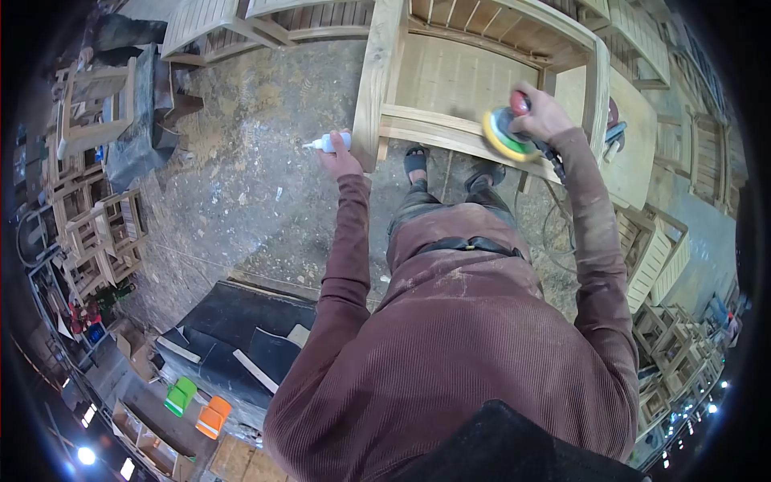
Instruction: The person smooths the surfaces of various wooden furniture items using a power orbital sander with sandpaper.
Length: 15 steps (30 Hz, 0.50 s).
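My left hand [343, 161] is closed around a small pale glue bottle [325, 143], its nozzle pointing left. It is beside the front corner of a wooden bench [371, 96] with a slatted back. My right hand [548, 119] grips an orbital sander [503, 132] that has a red top and a yellow-and-green pad. The sander is tilted and overlaps the bench's front rail [434, 128] in this view. A dark hose [554, 163] runs from it beneath my right forearm.
Right of the bench stands a light wooden board or tabletop [634, 145] with small tools on it. Slatted furniture [213, 32] lines the far side. A black-covered table [233, 321] stands behind my left arm, near green [181, 395] and orange [213, 416] chairs. At far left is a person [120, 36].
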{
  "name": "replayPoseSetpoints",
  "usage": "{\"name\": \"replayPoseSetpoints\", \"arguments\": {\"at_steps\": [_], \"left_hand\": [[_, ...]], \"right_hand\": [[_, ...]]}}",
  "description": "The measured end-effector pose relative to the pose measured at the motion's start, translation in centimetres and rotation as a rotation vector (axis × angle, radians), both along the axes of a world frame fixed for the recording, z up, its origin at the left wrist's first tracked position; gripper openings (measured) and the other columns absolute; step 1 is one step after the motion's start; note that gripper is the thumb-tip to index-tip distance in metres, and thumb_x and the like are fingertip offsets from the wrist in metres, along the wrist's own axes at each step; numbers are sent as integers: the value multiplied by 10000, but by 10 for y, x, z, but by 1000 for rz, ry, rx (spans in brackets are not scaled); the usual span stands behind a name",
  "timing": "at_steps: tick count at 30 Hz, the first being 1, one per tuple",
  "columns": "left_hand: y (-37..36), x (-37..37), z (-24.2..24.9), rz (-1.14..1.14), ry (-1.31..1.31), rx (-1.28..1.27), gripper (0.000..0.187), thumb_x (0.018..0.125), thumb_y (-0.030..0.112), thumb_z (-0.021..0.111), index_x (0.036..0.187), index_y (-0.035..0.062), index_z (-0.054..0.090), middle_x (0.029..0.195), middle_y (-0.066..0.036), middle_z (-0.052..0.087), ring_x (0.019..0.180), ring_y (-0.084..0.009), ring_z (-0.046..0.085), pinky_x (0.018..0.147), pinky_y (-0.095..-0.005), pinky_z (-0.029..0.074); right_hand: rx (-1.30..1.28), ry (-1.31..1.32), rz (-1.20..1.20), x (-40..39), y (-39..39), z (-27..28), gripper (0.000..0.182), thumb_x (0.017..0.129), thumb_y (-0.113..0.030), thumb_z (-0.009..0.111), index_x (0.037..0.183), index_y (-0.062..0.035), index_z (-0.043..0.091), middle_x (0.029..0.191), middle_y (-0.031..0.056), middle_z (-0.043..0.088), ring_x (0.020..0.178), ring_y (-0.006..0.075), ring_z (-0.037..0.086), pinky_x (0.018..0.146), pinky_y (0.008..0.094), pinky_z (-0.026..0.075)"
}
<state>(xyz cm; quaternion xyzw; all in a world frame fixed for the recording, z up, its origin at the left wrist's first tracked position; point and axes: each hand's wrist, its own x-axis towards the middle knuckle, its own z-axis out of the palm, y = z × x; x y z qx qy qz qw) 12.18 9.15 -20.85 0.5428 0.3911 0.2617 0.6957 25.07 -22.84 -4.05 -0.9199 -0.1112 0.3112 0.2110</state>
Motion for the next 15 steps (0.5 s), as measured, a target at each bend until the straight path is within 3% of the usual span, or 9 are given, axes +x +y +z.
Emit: {"name": "replayPoseSetpoints", "arguments": {"at_steps": [3, 5, 7, 9, 10, 12, 15], "left_hand": [[4, -1, -6, -64, -55, -4, 314, 926, 270, 550, 1054, 11, 427, 949, -139, 637, 864, -169, 603, 793, -294, 480], [7, -7, -3, -61, -33, -24, 321, 927, 280, 545, 1058, 16, 419, 953, -140, 635, 850, -186, 615, 752, -296, 497], [11, -8, 10, -75, -21, -39, 327, 928, 291, 539, 1062, 22, 411, 957, -142, 633, 837, -202, 627, 711, -298, 515], [23, -20, 30, -56, 37, -231, 368, 926, 317, 532, 1097, 29, 379, 960, -147, 627, 786, -254, 650, 582, -313, 542], [33, -27, 30, -60, 36, -229, 368, 926, 317, 532, 1097, 29, 379, 960, -147, 627, 786, -254, 650, 582, -313, 542], [56, -44, 27, 99, 17, -254, 421, 919, 333, 535, 1131, 25, 341, 990, -170, 607, 751, -302, 656, 501, -338, 560], [72, -73, 32, 189, 2, -254, 466, 917, 341, 536, 1167, 17, 314, 1022, -188, 587, 742, -310, 653, 550, -358, 583]], "right_hand": [[-96, -373, -213, -28, 16, -5, 548, 607, -188, 708, 1123, -147, 528, 1028, 175, 562, 902, 357, 602, 814, 429, 507], [61, -491, -98, -57, 58, 7, 576, 596, -166, 727, 1134, -176, 521, 1049, 161, 529, 895, 347, 600, 774, 435, 525], [324, -476, -23, -75, 97, 5, 592, 599, -140, 729, 1144, -197, 505, 1053, 154, 515, 905, 344, 597, 754, 422, 530], [470, -395, 90, -86, 136, 0, 600, 607, -123, 725, 1153, -198, 488, 1067, 142, 501, 896, 346, 594, 737, 420, 523], [471, -397, 86, -90, 150, -9, 600, 607, -123, 725, 1153, -198, 488, 1067, 142, 501, 896, 346, 594, 737, 420, 523], [627, -298, 75, -96, 171, -29, 591, 614, -118, 715, 1152, -196, 483, 1063, 132, 494, 909, 345, 583, 725, 417, 514], [633, -409, 150, -102, 181, -42, 589, 608, -114, 714, 1147, -193, 489, 1069, 121, 483, 931, 342, 567, 725, 421, 509]]}}
